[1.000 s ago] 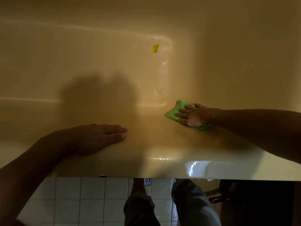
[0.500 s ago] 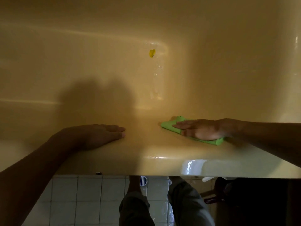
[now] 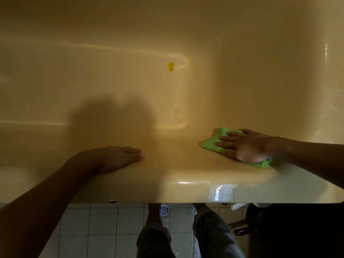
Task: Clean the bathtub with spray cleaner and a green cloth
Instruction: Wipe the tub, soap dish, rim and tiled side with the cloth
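Nearest you, your trouser legs (image 3: 214, 237) stand on the pale tiled floor (image 3: 104, 226), and a small floor drain (image 3: 164, 210) shows between them, just under the tub's edge. Beyond that runs the broad near rim of the bathtub (image 3: 186, 190), cream-yellow and glossy, with a bright glare patch right of middle.

Your left hand (image 3: 115, 159) lies palm down on the left part of that rim, fingers straight, close together and pointing right, holding nothing. Your right hand (image 3: 245, 146) is well apart from it on the right part of the rim, flat, with fingers spread and pointing left, pressing down on the green cloth (image 3: 212, 144). The cloth lies crumpled at the rim's inner edge, showing beyond your fingertips and under the heel of your hand.

Farther in, your shadow (image 3: 111, 116) falls across the tub's inner slope, left of middle. On the tub's bottom, beyond the cloth and a little left, sits a small yellow spot (image 3: 170, 66); you cannot tell what it is.
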A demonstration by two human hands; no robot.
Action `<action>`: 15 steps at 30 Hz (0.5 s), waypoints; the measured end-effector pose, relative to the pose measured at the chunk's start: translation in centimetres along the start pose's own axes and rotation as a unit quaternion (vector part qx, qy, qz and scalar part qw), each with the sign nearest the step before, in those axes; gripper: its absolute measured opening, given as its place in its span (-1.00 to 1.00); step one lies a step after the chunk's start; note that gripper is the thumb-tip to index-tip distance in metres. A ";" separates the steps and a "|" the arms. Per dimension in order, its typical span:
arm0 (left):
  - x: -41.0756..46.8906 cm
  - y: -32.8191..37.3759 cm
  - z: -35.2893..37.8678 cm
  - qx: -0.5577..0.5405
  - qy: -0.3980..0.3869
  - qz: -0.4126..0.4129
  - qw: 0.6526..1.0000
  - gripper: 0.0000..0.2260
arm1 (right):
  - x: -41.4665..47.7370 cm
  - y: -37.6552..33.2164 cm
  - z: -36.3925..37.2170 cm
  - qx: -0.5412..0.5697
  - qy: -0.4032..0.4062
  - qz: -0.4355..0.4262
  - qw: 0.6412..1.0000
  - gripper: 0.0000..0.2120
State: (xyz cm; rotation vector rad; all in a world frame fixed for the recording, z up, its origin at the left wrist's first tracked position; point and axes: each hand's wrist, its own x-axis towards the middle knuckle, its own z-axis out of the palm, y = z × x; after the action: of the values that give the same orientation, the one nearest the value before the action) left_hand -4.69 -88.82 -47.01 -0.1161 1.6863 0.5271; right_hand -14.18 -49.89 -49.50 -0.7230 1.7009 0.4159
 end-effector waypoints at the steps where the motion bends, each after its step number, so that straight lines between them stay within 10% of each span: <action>1: 0.1 -0.2 0.0 0.004 -0.007 -0.003 1.000 0.24 | 0.5 0.1 -0.1 -0.006 0.001 0.008 1.000 -0.37; 15: -0.2 -1.6 0.2 -0.010 0.041 0.008 0.999 -0.31 | 12.0 -3.5 -1.5 0.018 -0.013 0.021 1.000 -0.44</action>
State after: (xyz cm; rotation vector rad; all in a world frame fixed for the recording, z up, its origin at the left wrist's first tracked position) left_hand -3.84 -90.21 -47.31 -0.1407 1.7628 0.5582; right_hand -14.49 -56.29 -60.35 -0.6535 1.6981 0.4209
